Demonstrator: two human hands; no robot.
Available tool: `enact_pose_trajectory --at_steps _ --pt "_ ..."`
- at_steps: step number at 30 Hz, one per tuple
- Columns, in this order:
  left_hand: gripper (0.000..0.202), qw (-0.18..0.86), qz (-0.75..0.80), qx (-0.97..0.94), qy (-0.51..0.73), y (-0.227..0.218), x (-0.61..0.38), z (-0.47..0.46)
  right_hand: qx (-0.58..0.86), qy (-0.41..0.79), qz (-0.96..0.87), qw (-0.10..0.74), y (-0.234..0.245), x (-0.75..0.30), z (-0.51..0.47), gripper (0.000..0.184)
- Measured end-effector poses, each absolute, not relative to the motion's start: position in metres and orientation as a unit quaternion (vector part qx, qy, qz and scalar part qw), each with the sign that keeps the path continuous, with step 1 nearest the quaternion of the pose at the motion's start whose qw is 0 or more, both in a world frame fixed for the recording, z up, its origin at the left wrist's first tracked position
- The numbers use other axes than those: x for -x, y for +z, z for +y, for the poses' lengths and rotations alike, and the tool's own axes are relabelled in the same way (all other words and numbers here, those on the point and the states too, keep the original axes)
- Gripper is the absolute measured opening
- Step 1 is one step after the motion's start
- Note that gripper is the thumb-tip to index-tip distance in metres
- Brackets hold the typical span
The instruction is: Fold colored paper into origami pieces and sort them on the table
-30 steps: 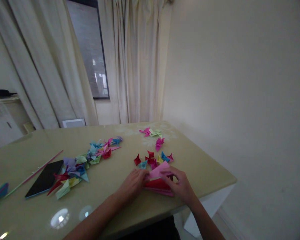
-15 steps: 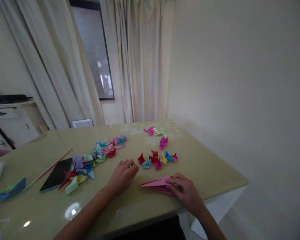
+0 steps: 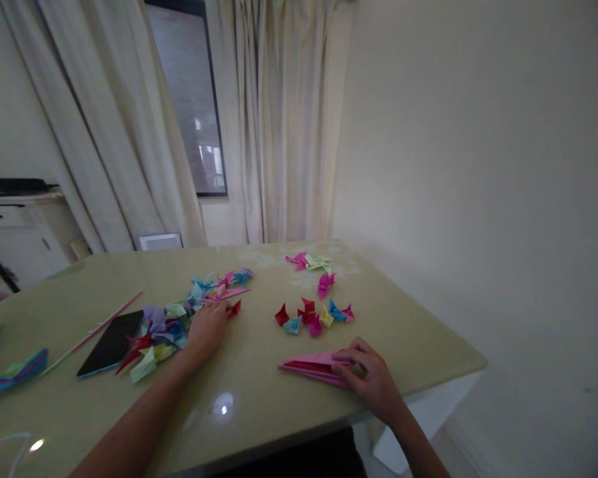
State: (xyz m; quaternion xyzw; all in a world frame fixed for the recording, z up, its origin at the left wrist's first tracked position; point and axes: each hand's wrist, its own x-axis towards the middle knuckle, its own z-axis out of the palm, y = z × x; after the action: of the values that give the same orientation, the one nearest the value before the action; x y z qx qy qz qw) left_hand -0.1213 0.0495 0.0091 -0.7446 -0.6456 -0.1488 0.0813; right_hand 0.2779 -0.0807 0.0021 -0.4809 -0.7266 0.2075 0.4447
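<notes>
My left hand [image 3: 209, 328] reaches to the right end of the row of folded paper pieces. Its fingertips are closed at a small red origami piece [image 3: 236, 308], partly covered by the fingers. My right hand [image 3: 369, 372] pinches the right end of a long, pointed pink folded paper [image 3: 309, 366] near the table's front edge. A red inner layer shows in its gap. Just behind it lies a cluster of small origami pieces, among them a dark red one [image 3: 281, 315], a light blue one [image 3: 292, 325] and a yellow one [image 3: 326, 317].
Colourful origami pieces, such as a purple one [image 3: 154, 320], line the left side beside a black flat device [image 3: 110, 342]. A thin pink-and-green stick [image 3: 97, 329] lies left of it. Magenta [image 3: 325, 285] and pale green pieces [image 3: 319, 263] lie farther back on the table [image 3: 259, 398].
My left hand has moved left, from beside the small cluster to the row of pieces. The red piece there has shifted slightly right. The pink paper's gap now shows more red.
</notes>
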Motion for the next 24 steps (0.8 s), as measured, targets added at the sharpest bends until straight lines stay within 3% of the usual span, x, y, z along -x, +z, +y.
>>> enact_pose_trajectory --at_steps 5,8,16,24 --pt "0.028 0.019 -0.530 0.800 -0.279 0.021 0.079 0.047 0.474 0.194 -0.734 0.447 0.000 -0.276 -0.079 0.022" --pt "0.040 0.049 -0.476 0.834 -0.276 0.023 0.059 0.048 0.473 0.170 -0.732 0.460 0.001 -0.275 -0.081 0.023" --pt "0.058 0.180 -0.695 0.668 -0.197 0.001 0.113 0.055 0.474 0.152 -0.729 0.469 0.003 -0.275 -0.082 0.029" --pt "0.046 0.132 -0.681 0.683 -0.228 0.002 0.128 0.057 0.477 0.142 -0.729 0.470 0.007 -0.274 -0.082 0.031"
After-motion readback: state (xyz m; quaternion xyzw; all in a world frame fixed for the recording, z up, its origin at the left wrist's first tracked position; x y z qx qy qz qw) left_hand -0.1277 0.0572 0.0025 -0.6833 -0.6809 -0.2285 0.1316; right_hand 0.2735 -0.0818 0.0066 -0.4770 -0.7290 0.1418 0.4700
